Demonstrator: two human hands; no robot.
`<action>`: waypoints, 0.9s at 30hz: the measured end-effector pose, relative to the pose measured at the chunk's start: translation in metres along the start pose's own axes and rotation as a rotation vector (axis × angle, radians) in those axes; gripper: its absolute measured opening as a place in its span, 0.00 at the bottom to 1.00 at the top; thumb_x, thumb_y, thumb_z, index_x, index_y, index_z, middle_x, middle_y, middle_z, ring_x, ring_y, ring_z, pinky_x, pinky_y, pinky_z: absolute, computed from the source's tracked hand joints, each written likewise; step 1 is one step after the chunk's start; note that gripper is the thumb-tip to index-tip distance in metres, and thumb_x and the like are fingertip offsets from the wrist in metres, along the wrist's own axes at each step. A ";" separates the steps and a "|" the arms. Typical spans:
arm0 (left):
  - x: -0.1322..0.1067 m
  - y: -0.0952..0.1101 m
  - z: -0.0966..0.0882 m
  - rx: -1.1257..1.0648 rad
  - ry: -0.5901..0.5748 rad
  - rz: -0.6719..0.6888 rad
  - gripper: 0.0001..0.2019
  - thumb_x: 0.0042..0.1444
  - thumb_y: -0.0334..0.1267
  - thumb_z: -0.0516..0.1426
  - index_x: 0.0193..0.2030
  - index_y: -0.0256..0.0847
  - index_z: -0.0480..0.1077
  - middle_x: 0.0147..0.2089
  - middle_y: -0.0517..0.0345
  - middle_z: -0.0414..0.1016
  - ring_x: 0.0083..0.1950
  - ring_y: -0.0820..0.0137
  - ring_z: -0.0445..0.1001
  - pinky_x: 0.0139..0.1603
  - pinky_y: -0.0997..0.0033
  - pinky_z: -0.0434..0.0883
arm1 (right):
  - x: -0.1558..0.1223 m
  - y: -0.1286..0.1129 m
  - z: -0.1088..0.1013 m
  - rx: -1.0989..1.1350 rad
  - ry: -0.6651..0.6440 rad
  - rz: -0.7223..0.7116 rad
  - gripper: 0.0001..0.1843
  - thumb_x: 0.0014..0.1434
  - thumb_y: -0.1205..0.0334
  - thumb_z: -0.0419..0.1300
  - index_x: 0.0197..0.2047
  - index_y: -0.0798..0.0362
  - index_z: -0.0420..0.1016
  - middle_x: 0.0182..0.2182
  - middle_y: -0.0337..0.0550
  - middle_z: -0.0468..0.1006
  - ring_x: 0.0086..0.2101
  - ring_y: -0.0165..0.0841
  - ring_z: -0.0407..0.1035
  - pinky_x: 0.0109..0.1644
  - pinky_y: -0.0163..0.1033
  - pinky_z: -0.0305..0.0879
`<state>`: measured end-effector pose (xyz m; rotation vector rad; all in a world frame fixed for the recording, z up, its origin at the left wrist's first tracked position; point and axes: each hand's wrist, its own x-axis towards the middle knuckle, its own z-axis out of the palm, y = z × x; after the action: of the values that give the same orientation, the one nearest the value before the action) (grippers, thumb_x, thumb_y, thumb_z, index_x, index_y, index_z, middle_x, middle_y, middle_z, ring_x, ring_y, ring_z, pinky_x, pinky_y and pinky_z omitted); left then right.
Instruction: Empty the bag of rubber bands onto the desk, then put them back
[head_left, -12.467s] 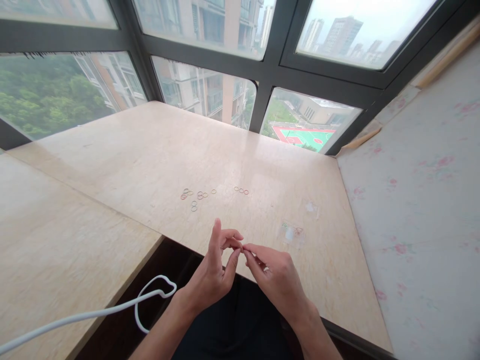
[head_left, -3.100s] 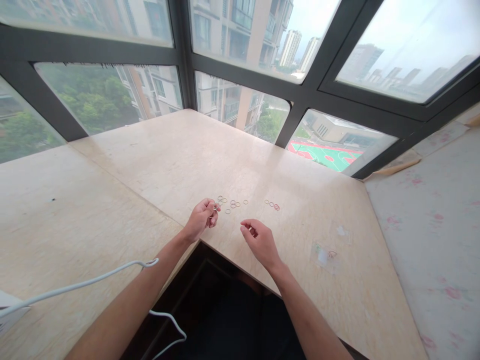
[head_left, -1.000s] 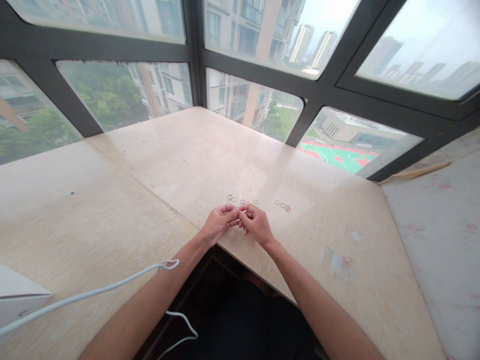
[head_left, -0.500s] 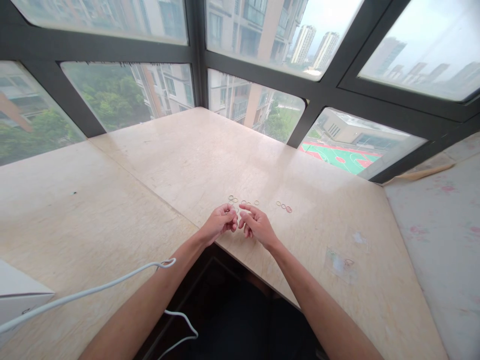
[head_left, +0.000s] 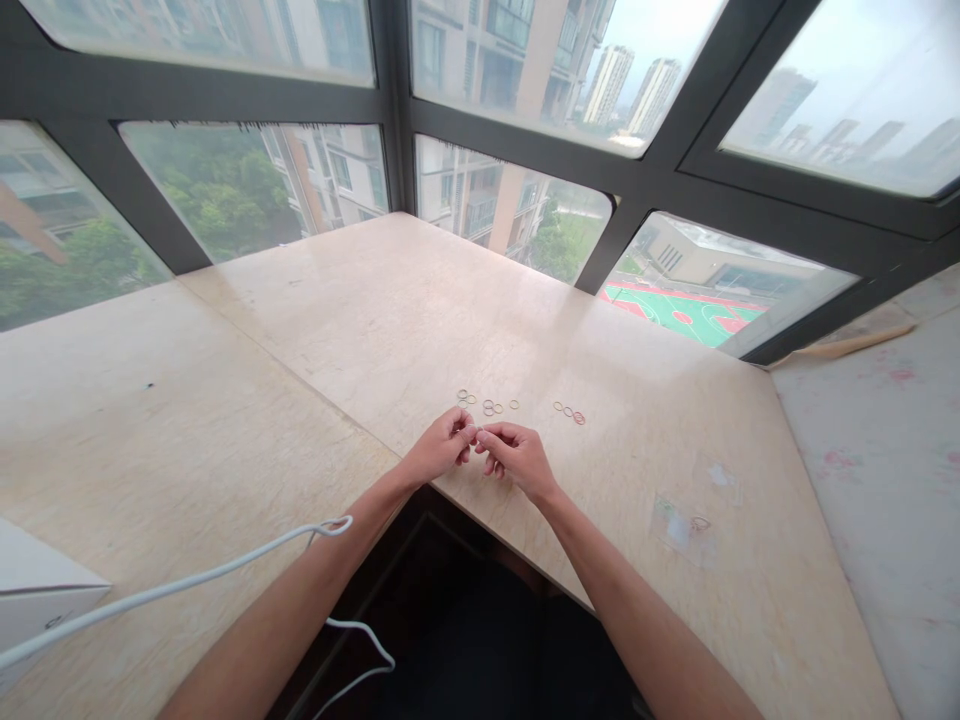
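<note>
My left hand (head_left: 448,440) is closed, thumb and forefinger pinched together just above the near edge of the table. My right hand (head_left: 516,455) pinches at the same spot, its fingertips meeting those of my left. Between them is a small ring, almost wholly hidden by the fingers. Just beyond my hands lie several thin rings: a cluster with a yellowish ring (head_left: 472,400), dark rings (head_left: 489,408) side by side, and a single gold-coloured ring (head_left: 514,405). Farther right, a short row ends in reddish rings (head_left: 579,419).
Clear plastic bags (head_left: 684,528) lie on the table (head_left: 337,330) at right, one with a reddish ring by it. A white cable (head_left: 187,580) crosses my left forearm near a white box (head_left: 45,590). Windows border the far side; a patterned wall (head_left: 885,450) stands right.
My right hand's forefinger and thumb have closed and come up to my left fingertips. The ring glimpsed at my left fingers is now mostly covered. The dark rings on the table show more fully.
</note>
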<state>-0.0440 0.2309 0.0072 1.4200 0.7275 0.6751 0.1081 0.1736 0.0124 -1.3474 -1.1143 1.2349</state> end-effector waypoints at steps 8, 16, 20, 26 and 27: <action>-0.001 0.000 0.001 0.089 -0.015 0.028 0.13 0.60 0.47 0.53 0.35 0.39 0.59 0.27 0.59 0.65 0.26 0.73 0.65 0.28 0.74 0.63 | 0.000 0.002 0.001 0.050 0.000 0.019 0.16 0.53 0.51 0.63 0.33 0.57 0.69 0.23 0.38 0.75 0.16 0.24 0.66 0.16 0.27 0.58; -0.002 -0.001 0.002 0.162 0.011 0.002 0.11 0.60 0.44 0.53 0.34 0.39 0.61 0.26 0.59 0.66 0.26 0.71 0.65 0.29 0.72 0.63 | -0.001 0.005 0.004 0.032 0.058 0.021 0.09 0.51 0.58 0.59 0.32 0.54 0.64 0.22 0.34 0.74 0.14 0.24 0.64 0.14 0.27 0.52; -0.002 0.001 0.007 0.144 0.061 0.050 0.11 0.60 0.45 0.53 0.35 0.39 0.62 0.25 0.60 0.65 0.25 0.72 0.65 0.28 0.73 0.62 | -0.001 0.004 0.004 0.013 0.117 0.012 0.09 0.50 0.59 0.59 0.31 0.54 0.64 0.22 0.35 0.74 0.14 0.24 0.63 0.13 0.27 0.52; 0.000 -0.001 0.015 -0.119 0.108 0.059 0.17 0.55 0.50 0.58 0.35 0.37 0.63 0.24 0.61 0.66 0.22 0.76 0.62 0.24 0.75 0.61 | 0.001 0.001 0.003 0.082 0.086 0.009 0.09 0.50 0.58 0.59 0.30 0.54 0.63 0.22 0.35 0.73 0.14 0.24 0.62 0.13 0.27 0.52; 0.000 -0.002 0.015 -0.151 0.130 0.051 0.17 0.54 0.50 0.59 0.35 0.37 0.63 0.22 0.61 0.65 0.21 0.76 0.61 0.23 0.76 0.60 | 0.001 0.001 0.004 0.088 0.077 0.010 0.09 0.50 0.58 0.59 0.30 0.54 0.63 0.22 0.35 0.73 0.14 0.24 0.62 0.13 0.27 0.52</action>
<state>-0.0320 0.2214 0.0054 1.2679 0.7280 0.8507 0.1045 0.1750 0.0109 -1.3241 -0.9900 1.2152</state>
